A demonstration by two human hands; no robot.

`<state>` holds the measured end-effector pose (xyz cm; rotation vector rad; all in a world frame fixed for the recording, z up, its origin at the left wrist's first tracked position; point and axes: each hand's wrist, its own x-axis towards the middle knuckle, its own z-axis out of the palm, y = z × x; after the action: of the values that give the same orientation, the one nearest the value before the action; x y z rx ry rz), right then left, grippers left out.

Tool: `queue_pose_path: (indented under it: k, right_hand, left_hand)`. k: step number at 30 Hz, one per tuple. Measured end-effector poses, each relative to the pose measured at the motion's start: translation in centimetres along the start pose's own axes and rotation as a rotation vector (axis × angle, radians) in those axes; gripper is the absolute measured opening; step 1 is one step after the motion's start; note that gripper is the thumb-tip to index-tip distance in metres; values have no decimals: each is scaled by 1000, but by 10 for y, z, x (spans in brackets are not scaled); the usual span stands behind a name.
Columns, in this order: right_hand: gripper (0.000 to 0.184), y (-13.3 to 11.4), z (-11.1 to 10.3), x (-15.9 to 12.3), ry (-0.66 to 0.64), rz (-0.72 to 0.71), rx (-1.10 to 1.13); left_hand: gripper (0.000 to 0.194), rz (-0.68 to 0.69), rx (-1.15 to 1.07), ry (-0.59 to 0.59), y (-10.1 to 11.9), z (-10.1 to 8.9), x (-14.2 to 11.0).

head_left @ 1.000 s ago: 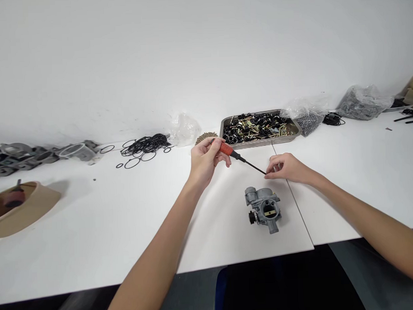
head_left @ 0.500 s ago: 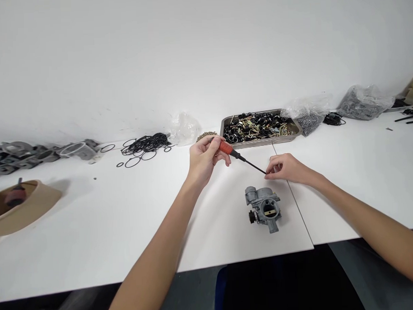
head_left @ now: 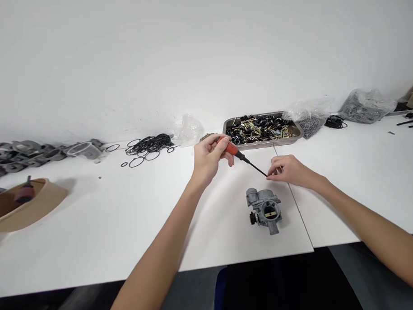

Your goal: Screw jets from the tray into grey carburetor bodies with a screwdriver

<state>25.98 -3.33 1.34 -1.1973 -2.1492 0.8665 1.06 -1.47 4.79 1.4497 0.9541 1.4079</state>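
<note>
Head view: carburetor (head_left: 264, 211) sat untouched on the tabletop (head_left: 226, 231), right hand (head_left: 287, 170) beyond it pinched at the screwdriver (head_left: 241, 155) tip (any small part there: couldn't tell), left hand (head_left: 206, 159) gripped its handle, poses basically unchanged, so tip handling continued short of the hardware tray (head_left: 260, 145).

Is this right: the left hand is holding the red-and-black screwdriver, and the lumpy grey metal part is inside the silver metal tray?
Not quite: the lumpy grey metal part isn't inside the silver metal tray. The head view shows it on the white table. The left hand does hold the red-and-black screwdriver.
</note>
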Motion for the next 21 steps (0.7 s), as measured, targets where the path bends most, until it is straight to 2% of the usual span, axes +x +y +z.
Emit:
queue_pose_path:
  k: [7,10,14,17,21]
  right_hand:
    - [19,5,-16,0,220,-98,9]
    - [18,4,-16,-1,250,-153,39]
    - [14,-5,-10,-3,305,-312,78]
    - [12,-13,-9,-5,347,-391,73]
    - [12,-17,-10,-7,344,-410,45]
  left_hand:
    - [24,34,81,-57,35,15,17]
    - [23,160,94,-57,55,21,33]
    - [20,344,17,-87,76,28,42]
    - [14,422,-23,-117,82,33,37]
    - [12,462,-54,-142,81,36,32]
